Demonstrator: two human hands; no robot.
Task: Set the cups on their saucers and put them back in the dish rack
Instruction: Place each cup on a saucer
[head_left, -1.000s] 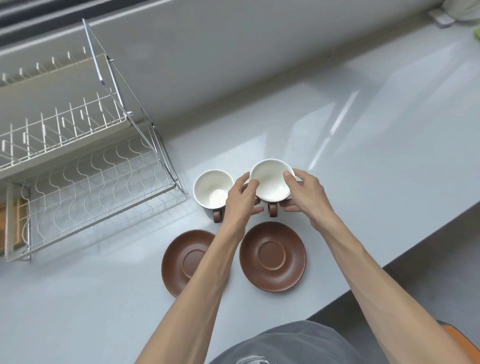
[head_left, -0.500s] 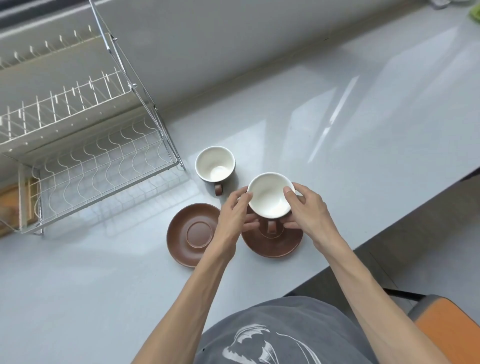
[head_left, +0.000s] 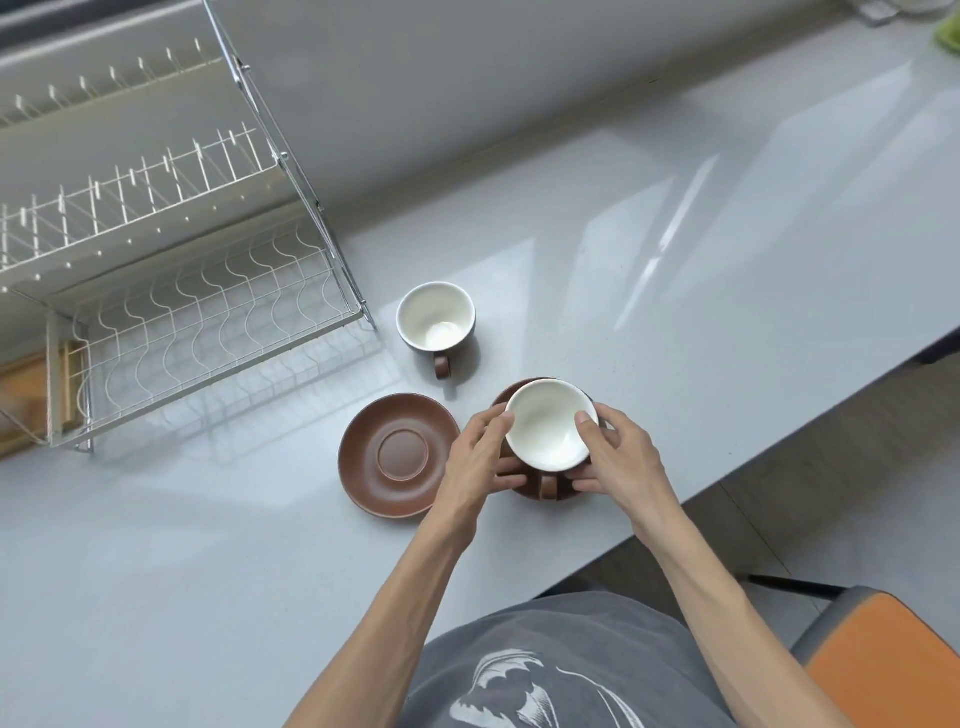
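A brown cup with a white inside (head_left: 545, 426) is held from both sides over the right brown saucer (head_left: 530, 492), which is mostly hidden under it. My left hand (head_left: 480, 457) grips its left side and my right hand (head_left: 618, 457) grips its right side, thumbs on the rim. Whether the cup rests on the saucer is unclear. A second brown cup (head_left: 435, 323) stands upright on the counter behind, its handle toward me. An empty brown saucer (head_left: 397, 456) lies to the left of my hands.
A two-tier wire dish rack (head_left: 171, 322) stands at the left on the grey counter (head_left: 675, 291), against the wall. The counter's front edge runs diagonally at the right. An orange chair seat (head_left: 883, 660) is at the lower right.
Both hands carried the cup from the counter toward me and lowered it over the right saucer. The view shifted as well.
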